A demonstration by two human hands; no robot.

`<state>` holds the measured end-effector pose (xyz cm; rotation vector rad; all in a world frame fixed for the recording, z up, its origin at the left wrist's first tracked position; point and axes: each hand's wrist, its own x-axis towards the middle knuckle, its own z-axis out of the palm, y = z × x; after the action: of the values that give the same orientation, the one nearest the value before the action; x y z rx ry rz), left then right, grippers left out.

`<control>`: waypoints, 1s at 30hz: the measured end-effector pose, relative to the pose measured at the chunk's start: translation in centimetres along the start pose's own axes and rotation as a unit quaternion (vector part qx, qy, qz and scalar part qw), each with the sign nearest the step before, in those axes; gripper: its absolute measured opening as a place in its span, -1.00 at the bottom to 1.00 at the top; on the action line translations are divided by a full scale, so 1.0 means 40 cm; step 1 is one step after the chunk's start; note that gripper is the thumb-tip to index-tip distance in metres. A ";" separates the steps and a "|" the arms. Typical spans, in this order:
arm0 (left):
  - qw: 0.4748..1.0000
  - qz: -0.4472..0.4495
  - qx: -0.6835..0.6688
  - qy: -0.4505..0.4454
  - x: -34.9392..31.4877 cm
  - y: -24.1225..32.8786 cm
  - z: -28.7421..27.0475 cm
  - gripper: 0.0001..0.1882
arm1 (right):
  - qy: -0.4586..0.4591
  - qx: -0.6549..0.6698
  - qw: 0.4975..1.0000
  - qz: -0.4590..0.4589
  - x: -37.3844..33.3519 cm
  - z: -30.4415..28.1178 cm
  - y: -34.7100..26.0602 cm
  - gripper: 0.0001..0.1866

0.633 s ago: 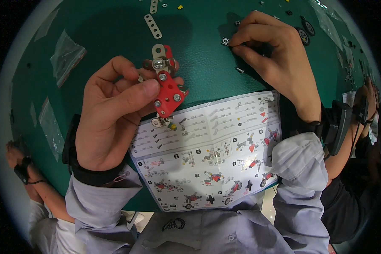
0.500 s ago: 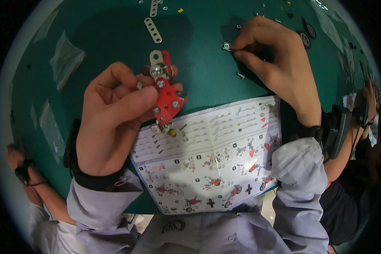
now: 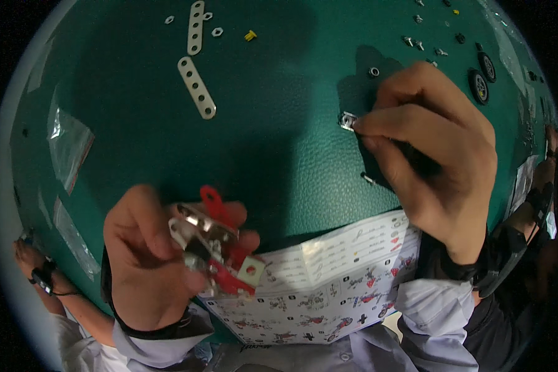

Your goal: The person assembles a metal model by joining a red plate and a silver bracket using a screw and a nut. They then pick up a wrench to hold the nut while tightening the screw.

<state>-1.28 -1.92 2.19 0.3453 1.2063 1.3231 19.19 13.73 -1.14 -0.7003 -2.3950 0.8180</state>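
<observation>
In my left hand (image 3: 149, 260) is a partly built metal model (image 3: 229, 273) of red plates and silvery strips joined with screws. It is turned on its side and a little blurred. My right hand (image 3: 437, 149) pinches a small silvery metal bracket (image 3: 348, 121) between thumb and forefinger, low over the green table. Near the right fingertips lie a small dark-centred ring (image 3: 374, 72) and a screw (image 3: 368, 178). Below the hands spreads a printed instruction sheet (image 3: 316, 304) with parts and step drawings, its left upper edge partly behind the model.
Two perforated metal strips (image 3: 197, 88), white nuts (image 3: 217, 31) and a yellow piece (image 3: 250, 36) lie at the far left. Several screws (image 3: 419, 44) and black wheels (image 3: 478, 87) are at the far right. Clear plastic bags (image 3: 68, 146) line the left. Other people's arms (image 3: 74, 304) show at both sides.
My left hand has drawn nearer and turned the model over, showing another side of it. My right hand keeps the bracket pinched. The whole view has shifted, showing more of the far table.
</observation>
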 end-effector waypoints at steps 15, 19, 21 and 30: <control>0.998 -0.010 -0.019 0.061 -0.018 0.014 0.009 -0.24 | 0.031 0.054 0.998 0.005 0.005 0.010 0.011 -0.78; 0.998 -0.021 -0.001 0.056 -0.003 0.007 0.013 -0.35 | 0.035 0.059 0.998 0.008 -0.001 0.010 0.019 -0.78; 0.999 -0.006 0.014 0.046 -0.012 0.010 0.008 -0.38 | 0.036 0.055 0.998 -0.001 0.003 0.004 0.009 -0.78; 0.999 -0.004 0.010 0.045 -0.007 0.014 0.029 -0.47 | 0.031 0.040 0.999 0.019 -0.004 -0.003 0.001 -0.78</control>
<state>-0.60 -1.52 3.24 0.2979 1.2965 1.3326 19.38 13.72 -1.14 -0.7313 -2.2864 0.8893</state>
